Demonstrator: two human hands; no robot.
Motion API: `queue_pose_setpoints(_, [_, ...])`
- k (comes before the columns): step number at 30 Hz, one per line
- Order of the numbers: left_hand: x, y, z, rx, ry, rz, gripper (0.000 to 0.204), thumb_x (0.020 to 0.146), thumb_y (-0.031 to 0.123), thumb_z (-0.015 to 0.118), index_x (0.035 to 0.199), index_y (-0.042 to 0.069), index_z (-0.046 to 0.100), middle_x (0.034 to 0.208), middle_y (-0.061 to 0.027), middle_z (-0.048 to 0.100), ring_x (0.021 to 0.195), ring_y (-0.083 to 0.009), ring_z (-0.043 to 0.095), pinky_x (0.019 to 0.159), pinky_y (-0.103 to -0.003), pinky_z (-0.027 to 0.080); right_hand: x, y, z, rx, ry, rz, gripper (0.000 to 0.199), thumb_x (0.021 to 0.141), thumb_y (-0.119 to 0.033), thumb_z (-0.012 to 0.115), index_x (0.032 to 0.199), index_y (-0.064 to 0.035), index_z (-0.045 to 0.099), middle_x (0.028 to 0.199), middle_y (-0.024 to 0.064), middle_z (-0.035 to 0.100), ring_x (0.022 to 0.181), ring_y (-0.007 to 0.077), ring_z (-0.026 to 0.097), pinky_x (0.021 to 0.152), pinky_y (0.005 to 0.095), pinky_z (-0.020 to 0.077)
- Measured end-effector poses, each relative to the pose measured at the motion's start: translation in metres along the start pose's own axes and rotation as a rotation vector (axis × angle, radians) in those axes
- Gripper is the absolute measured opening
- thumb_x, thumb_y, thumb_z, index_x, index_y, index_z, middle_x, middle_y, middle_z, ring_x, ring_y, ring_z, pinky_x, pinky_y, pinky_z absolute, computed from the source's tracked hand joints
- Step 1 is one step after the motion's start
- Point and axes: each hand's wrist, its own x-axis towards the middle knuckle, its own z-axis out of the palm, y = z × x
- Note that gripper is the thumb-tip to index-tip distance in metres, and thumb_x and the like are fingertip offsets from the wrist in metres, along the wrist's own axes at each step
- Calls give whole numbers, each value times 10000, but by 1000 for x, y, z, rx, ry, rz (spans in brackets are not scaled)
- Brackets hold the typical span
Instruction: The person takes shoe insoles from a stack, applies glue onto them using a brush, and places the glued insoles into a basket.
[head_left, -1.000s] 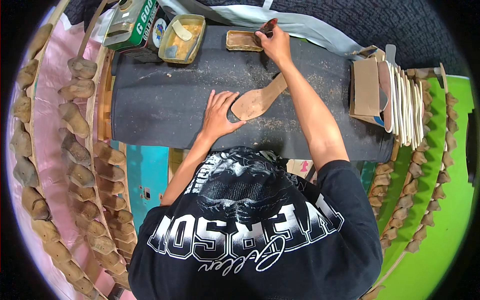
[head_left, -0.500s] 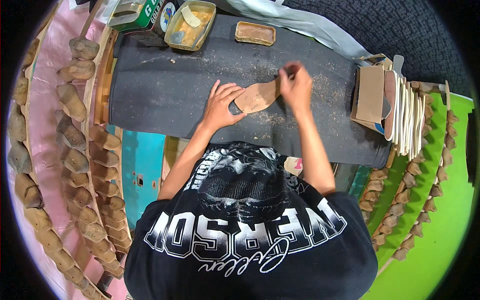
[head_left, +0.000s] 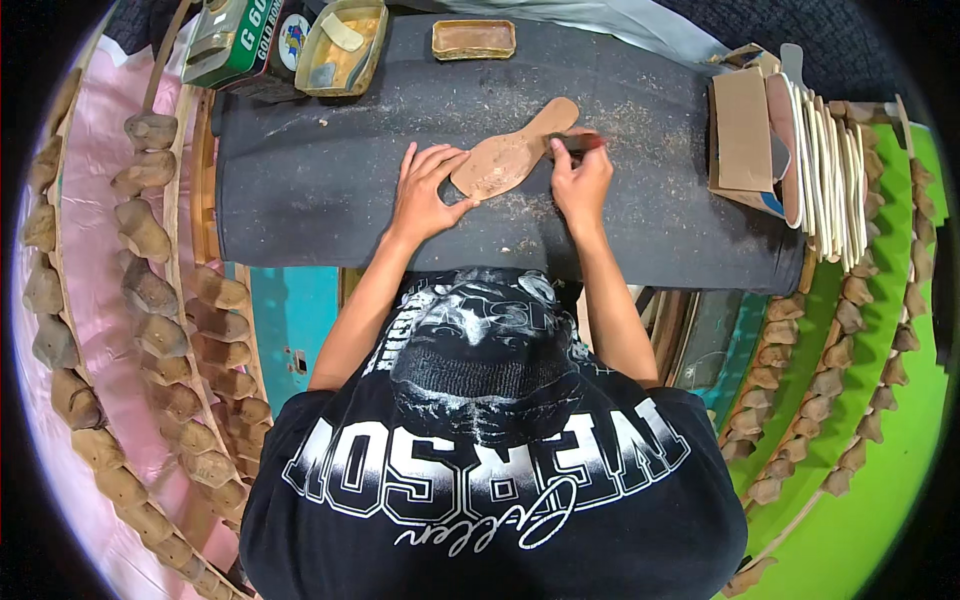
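Observation:
A tan shoe insole lies flat on the dark-covered table, its narrow end pointing away to the right. My left hand holds the wide end at the near left, index finger and thumb on its edges, the other fingers spread on the cloth. Pinched in my right hand is a small brush with a reddish-brown handle. Its dark tip is over the insole's right edge, near the narrow middle; whether it touches cannot be made out. Crumbs and marks show on the insole's wide part.
At the far left stand a green tin and a tray with yellowish residue. A shallow rectangular dish sits at the back. On the right are a cardboard box and stacked soles. Shoe lasts line both sides.
My right hand has moved nearer me and slightly left, uncovering the insole's narrow end. The brush now shows clearly. My view has shifted a little; my left hand stays on the wide end.

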Motion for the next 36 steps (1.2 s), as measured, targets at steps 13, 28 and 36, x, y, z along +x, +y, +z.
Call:
queue_pose_setpoints(13, [-1, -1, 0, 6, 3, 0, 774, 685, 394, 933, 1386, 159, 704, 1396, -63, 682, 1396, -283, 559, 1296, -557, 221, 27, 44, -7, 291, -86, 200, 227, 954, -158, 796, 1085, -23, 669, 911, 77, 743, 721, 172, 685, 668, 321, 546])
queue_pose_setpoints(28, [4, 28, 7, 1, -31, -146, 927, 593, 304, 988, 1434, 138, 636, 1406, -66, 609, 1428, -300, 481, 1289, -657, 134, -6, -24, -2, -236, -716, 66, 174, 918, -108, 764, 1046, -20, 686, 945, 165, 726, 869, 274, 723, 773, 385, 575])
queue_pose_setpoints(36, [-1, 22, 7, -36, -3, -65, 1006, 569, 350, 999, 1480, 161, 619, 1405, -65, 670, 1431, -299, 502, 1306, -621, 129, 54, 31, -39, -356, 16, -194, 125, 890, -20, 686, 1013, -42, 678, 955, 179, 706, 913, 391, 693, 814, 470, 550])
